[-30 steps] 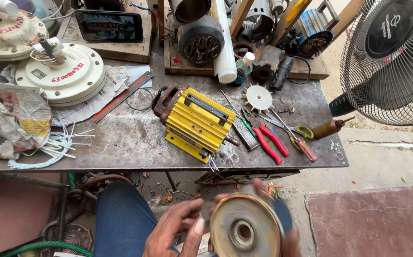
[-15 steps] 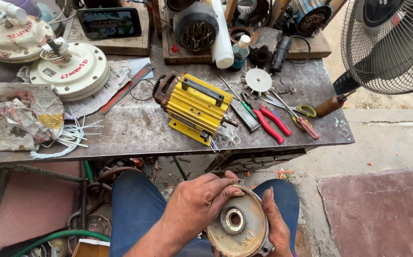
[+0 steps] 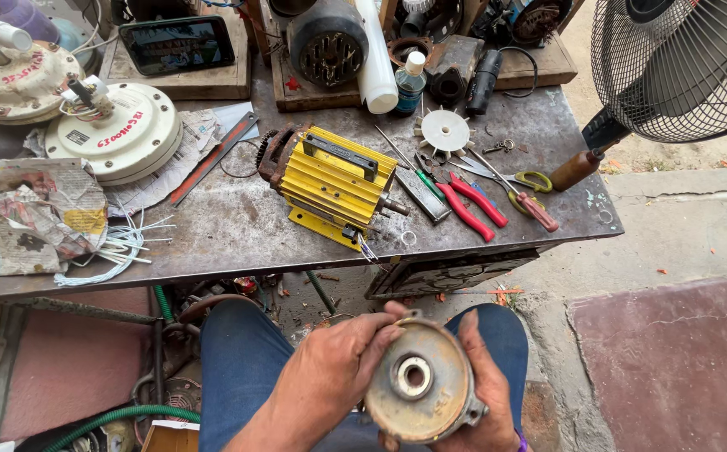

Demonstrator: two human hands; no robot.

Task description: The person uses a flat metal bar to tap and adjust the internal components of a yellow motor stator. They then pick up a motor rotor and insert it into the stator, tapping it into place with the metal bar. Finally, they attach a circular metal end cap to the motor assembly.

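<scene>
Over my lap I hold a round, rusty metal motor end cover (image 3: 420, 381) with a bearing hole in its middle. My left hand (image 3: 330, 368) grips its left rim, fingers over the top edge. Its right side and underside rest in my right hand (image 3: 485, 393). On the metal workbench (image 3: 238, 234) in front of me lies a yellow finned motor body (image 3: 330, 184) with its shaft pointing right.
To the motor's right lie red-handled pliers (image 3: 470, 205), a screwdriver (image 3: 531, 205), scissors and a white plastic fan impeller (image 3: 445, 131). Two cream ceiling-fan motors (image 3: 116, 134) and crumpled newspaper (image 3: 24, 218) sit left. A pedestal fan (image 3: 681, 67) stands at right. A green hose lies below.
The view has shifted down and closer. My left hand moved from covering the end cover's face to gripping its left rim, so the bearing hole now shows fully.
</scene>
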